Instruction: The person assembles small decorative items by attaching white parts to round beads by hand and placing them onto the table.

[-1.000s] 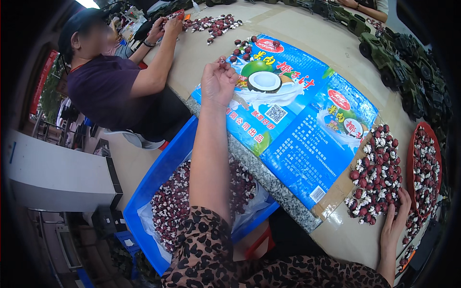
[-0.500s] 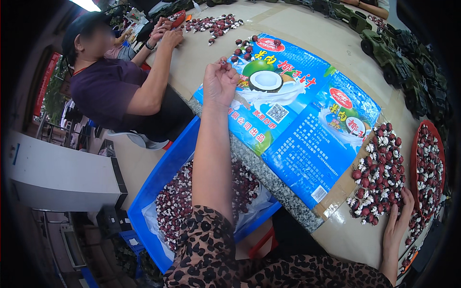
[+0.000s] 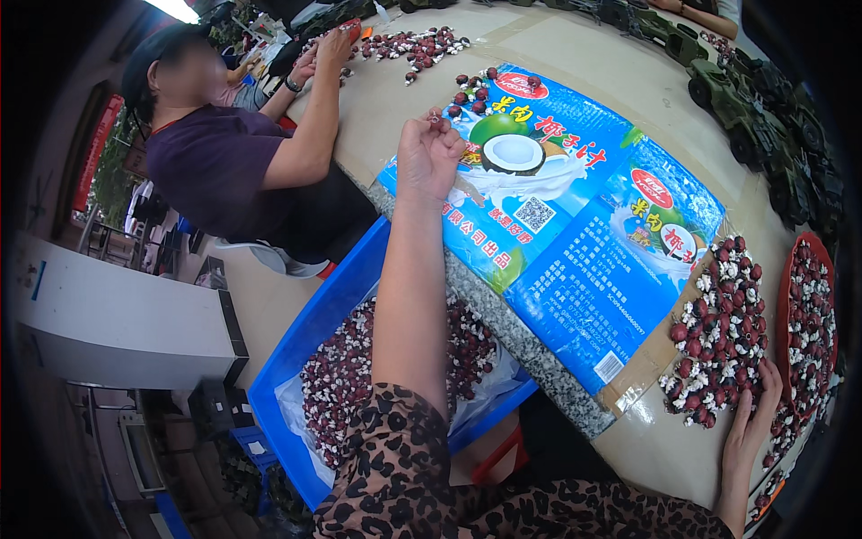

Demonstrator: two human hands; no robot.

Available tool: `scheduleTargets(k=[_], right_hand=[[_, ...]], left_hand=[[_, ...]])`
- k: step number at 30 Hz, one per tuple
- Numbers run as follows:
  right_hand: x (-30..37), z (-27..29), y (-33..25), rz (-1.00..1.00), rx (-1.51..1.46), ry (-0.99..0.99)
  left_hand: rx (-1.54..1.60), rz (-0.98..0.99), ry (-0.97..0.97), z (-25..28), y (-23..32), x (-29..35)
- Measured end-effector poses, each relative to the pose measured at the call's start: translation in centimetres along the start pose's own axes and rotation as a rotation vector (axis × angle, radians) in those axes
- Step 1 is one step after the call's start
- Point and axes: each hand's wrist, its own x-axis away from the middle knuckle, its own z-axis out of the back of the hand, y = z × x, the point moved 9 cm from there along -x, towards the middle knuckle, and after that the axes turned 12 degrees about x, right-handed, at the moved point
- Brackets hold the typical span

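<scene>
Dark-red and white pieces [image 3: 716, 332] lie in a loose heap on the right part of the table [image 3: 620, 63], which is the largest thing in view and whose far end runs out past the upper edge. Flat over its middle lies a blue printed cardboard sheet [image 3: 575, 301], its near left part covered by the left forearm. Across the table's far left side sits a co-worker in a purple shirt [image 3: 224, 166], whose fingers are too small to read. Below the table edge, a blue tub [image 3: 334, 305] holds many more such pieces over a pale liner; the same forearm and a spotted sleeve [image 3: 386, 449] hide its middle. Dark green toy vehicles [image 3: 754, 126] crowd the right rim, blending into one another and into the black border. Just beside the heap, a red tray [image 3: 784, 314] is filled with similar pieces, its outer side dim.

The right hand [image 3: 756, 418] rests against the heap's near edge, fingers slightly parted from the thumb; what lies under the fingertips is hidden. The left hand [image 3: 429, 166] is raised over the sheet's far left part, fingers curled in and pinching a single dark-red piece [image 3: 436, 120], mostly covered by the fingertips.
</scene>
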Motion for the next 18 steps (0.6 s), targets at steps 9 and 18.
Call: scheduleTargets(k=[9, 18], right_hand=[[0.0, 0.05, -0.12, 0.006, 0.007, -0.003], [-0.05, 0.06, -0.24, 0.008, -0.005, -0.003]], left_hand=[[0.001, 0.0, -0.002, -0.01, 0.09, 0.06], [0.005, 0.023, -0.021, 0.02, -0.17, -0.01]])
